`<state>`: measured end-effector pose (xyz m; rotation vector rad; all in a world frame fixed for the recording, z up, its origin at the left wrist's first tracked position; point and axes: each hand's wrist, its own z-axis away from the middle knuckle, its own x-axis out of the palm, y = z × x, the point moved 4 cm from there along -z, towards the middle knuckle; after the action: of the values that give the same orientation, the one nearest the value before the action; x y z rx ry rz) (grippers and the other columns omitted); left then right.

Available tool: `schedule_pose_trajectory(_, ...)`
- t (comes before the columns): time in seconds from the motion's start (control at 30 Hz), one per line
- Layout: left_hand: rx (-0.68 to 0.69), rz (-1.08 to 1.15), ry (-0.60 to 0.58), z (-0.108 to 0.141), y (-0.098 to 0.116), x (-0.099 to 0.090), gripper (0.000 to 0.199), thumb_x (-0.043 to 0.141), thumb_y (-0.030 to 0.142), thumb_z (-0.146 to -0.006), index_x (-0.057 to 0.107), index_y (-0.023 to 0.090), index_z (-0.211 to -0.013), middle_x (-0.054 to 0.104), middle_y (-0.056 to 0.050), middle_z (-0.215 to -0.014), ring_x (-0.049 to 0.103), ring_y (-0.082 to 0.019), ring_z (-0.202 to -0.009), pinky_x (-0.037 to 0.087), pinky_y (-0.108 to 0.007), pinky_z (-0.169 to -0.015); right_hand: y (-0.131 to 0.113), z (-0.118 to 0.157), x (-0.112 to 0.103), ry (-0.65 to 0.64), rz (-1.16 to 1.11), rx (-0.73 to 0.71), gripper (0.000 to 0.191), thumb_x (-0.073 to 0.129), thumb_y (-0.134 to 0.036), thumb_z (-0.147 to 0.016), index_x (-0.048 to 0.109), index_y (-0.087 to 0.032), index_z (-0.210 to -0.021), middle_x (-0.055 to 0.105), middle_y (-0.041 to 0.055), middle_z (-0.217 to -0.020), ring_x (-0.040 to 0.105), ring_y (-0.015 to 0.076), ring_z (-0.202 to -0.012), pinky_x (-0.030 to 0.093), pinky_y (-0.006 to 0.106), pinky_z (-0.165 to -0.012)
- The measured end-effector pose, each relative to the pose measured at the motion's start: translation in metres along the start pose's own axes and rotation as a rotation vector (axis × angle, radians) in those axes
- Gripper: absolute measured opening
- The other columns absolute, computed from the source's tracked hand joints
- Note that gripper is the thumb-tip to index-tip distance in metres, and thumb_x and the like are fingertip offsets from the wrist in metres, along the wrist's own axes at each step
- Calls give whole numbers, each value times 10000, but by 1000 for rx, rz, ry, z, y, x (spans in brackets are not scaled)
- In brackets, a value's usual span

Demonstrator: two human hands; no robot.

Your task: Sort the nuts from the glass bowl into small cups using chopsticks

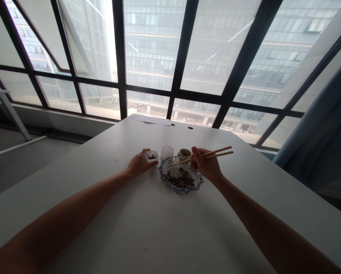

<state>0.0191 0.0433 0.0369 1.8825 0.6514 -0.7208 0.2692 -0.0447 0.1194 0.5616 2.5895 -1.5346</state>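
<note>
My left hand [141, 163] grips a small white cup [152, 160] by its sides, and a few dark bits lie in it. In my right hand [206, 163] is a pair of wooden chopsticks [221, 151], their tips over the left part of a scalloped clear glass bowl [163, 179]. Brown, striped pieces [181, 178] that look like seeds are heaped in the bowl. Behind it stands a second white cup [167, 151], partly see-through. A short tan round jar [184, 152] sits beside that cup, partly hidden by my right hand.
All of this stands on a large white table [147, 220]. Papers [151, 120] lie at its far edge, near two dark round holes. Tall black-framed windows rise behind. At the right hangs a blue curtain [315, 125]; a white metal frame [16, 116] stands at the left.
</note>
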Motion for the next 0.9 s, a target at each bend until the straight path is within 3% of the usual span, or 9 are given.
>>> schedule_pose_trajectory(0.13,-6,-7,-1,0,-1,0,739,700,561,-763,487,184,-1362,711,-129,-1140,676,-284,-1029,510,-364,-881,7,13,2,-98,69,71,576,599,-736,-790,589,-201,-576,588,28,-436,528,132,-355,374,227,-336)
schedule_pose_trajectory(0.37,-3,-38,11,0,-3,1,738,689,579,-765,486,186,-1355,712,-130,-1134,681,-289,-1032,512,-369,-888,2,22,12,-219,152,-13,539,550,-701,-853,580,-216,-619,590,20,-474,560,144,-406,397,238,-380)
schedule_pose_trajectory(0.9,0,-18,12,0,-3,2,745,698,576,-757,492,188,-1358,709,-130,-1138,676,-287,-1022,509,-376,-882,-8,31,4,-138,228,19,576,520,-720,-858,573,-212,-591,586,24,-463,550,147,-396,387,242,-374)
